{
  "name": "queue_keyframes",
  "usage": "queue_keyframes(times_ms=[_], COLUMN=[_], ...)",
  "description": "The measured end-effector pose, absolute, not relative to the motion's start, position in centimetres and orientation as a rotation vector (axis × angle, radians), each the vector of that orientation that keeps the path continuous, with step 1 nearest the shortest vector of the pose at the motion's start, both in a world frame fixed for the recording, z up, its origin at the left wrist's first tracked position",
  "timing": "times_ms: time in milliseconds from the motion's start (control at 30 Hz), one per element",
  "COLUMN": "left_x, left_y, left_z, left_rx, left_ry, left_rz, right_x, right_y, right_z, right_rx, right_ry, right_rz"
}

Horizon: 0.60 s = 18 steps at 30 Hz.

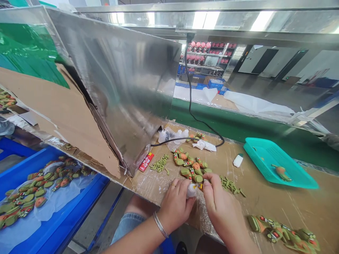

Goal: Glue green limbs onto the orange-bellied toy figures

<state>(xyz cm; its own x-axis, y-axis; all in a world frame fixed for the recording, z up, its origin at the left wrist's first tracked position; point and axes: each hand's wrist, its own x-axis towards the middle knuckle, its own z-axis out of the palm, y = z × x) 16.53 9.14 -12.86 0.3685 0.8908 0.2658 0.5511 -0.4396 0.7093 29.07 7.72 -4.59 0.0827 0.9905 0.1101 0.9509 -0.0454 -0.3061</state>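
Observation:
My left hand (pixel 174 201) is closed around a small white squeeze bottle (pixel 191 191), its yellowish tip pointing toward my other hand. My right hand (pixel 221 206) pinches thumb and finger together just right of that tip. A small yellow bit (pixel 200 186) shows at these fingertips, too small to identify. Just beyond both hands lies a cluster of green and orange toy figures (pixel 194 167). Small green curved pieces (pixel 229 184) are heaped beside my right hand, and another heap of green pieces (pixel 160 163) lies farther left.
A red packet (pixel 146 162) lies by the metal partition (pixel 119 77). At right stands a teal basket (pixel 280 155) holding one figure; a white block-like item (pixel 238 160) is beside it. More figures (pixel 283 233) lie front right. A blue bin (pixel 60 231) of figures is left. A black cable (pixel 190 88) hangs behind.

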Motion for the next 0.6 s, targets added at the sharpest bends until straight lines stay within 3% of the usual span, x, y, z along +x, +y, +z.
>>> queue_keyframes(times_ms=[600], left_x=[16.54], left_y=[9.17], left_z=[-12.70], left_rx=[2.121], left_ry=[1.253], left_rz=[0.866], right_x=[28.93], right_y=[7.77], right_z=[-4.45], right_rx=[-2.098], right_ry=[-1.969], right_rz=[0.169])
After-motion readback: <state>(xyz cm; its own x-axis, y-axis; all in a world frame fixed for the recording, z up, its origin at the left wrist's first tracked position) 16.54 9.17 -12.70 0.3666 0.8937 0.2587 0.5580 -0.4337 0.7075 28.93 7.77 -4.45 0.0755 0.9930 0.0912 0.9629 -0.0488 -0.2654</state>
